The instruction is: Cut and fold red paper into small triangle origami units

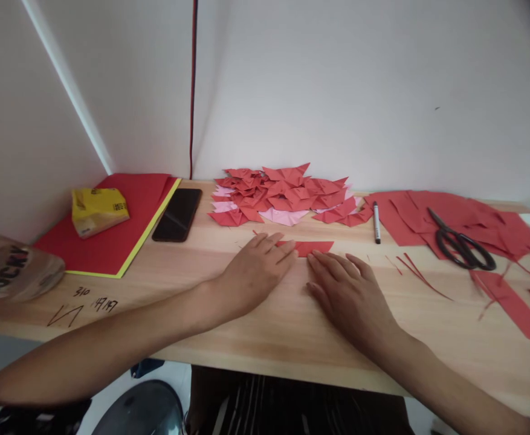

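A folded strip of red paper (313, 248) lies on the wooden table in front of me, its right end slanting to a point. My left hand (258, 269) rests palm down over its left part, fingers stretched out and hiding that end. With fingertips at the strip's near edge, my right hand (349, 290) lies with its fingers extended and its thumb apart. Neither hand is closed around anything. Just behind them is a pile of folded red and pink paper pieces (287, 190).
Black-handled scissors (466, 249) lie on red paper sheets (414, 208) at the right. A marker (376, 223) and thin paper offcuts (421, 275) are nearby. At the left are a phone (177, 214), a yellow packet (100, 211), red card (124, 241) and a bottle (20, 272).
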A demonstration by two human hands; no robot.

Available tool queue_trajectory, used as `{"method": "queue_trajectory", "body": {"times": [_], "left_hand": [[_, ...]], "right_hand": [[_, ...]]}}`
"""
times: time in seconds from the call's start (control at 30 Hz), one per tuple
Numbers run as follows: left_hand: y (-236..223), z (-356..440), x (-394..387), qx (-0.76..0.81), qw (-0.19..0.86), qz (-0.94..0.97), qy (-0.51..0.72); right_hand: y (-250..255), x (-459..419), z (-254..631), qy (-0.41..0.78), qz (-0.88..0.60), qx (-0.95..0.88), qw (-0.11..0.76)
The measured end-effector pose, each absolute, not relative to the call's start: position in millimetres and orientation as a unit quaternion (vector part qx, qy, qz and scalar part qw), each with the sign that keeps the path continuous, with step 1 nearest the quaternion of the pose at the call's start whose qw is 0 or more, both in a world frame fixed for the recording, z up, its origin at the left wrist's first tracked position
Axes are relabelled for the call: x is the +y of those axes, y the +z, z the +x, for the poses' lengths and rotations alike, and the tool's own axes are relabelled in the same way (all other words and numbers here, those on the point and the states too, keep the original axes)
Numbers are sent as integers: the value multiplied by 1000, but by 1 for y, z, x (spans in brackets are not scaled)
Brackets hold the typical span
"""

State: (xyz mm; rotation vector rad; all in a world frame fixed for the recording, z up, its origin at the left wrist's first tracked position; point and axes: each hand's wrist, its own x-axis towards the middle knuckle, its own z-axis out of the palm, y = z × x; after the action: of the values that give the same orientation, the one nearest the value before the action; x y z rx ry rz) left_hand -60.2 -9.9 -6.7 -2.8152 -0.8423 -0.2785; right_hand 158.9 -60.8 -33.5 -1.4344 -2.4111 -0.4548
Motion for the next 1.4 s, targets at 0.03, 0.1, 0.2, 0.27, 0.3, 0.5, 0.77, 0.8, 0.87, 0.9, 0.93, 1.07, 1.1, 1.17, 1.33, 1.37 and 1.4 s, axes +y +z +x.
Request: {"method": "queue_trajectory", "body": {"times": [0.03,0.1,0.2,0.27,0.3,0.5,0.77,0.8,0.87,0.9,0.93,1.07,1.1,1.17,1.33,1.37,1.4], "left_hand": [[-10,-55,-11,-276,93,-951,-102],[-16,-46,-11,-268,81,-955,-102],[-25,-39,-10,-281,64,-953,-93],[-27,-39,-9,-288,56,-951,-98],[-27,-40,-9,-290,53,-950,-102],[-24,-43,-10,-307,15,-943,-126],[-25,-44,-11,-305,18,-944,-121],[-25,-44,-11,-306,22,-944,-122],[-25,-44,-10,-306,30,-943,-126],[-25,-44,-10,-306,32,-943,-127],[-26,-44,-10,-306,34,-943,-128],[-27,-44,-9,-305,35,-943,-129],[-28,-45,-9,-305,35,-943,-130],[-29,-45,-9,-308,34,-941,-132],[-30,-46,-8,-309,30,-941,-131],[-30,-46,-8,-309,27,-942,-130],[-30,-46,-8,-310,25,-942,-129]], "right_hand": [[-34,-61,159,-156,-500,-839,146],[-33,-61,159,-154,-501,-840,142],[-29,-62,161,-145,-502,-842,133],[-25,-63,162,-131,-505,-845,120],[-23,-64,162,-125,-509,-844,112],[-18,-65,144,-92,-491,-860,103],[-30,-60,143,-74,-492,-861,109],[-30,-60,145,-75,-493,-860,109],[-30,-60,148,-79,-492,-860,108],[-29,-60,150,-81,-492,-860,106],[-29,-60,150,-83,-493,-860,105],[-26,-60,155,-60,-504,-856,99],[-26,-60,156,-49,-506,-855,98],[-25,-59,160,-32,-510,-854,96],[-28,-61,171,-28,-512,-854,87],[-29,-62,175,-34,-515,-852,86],[-29,-63,179,-41,-519,-849,87]]}}
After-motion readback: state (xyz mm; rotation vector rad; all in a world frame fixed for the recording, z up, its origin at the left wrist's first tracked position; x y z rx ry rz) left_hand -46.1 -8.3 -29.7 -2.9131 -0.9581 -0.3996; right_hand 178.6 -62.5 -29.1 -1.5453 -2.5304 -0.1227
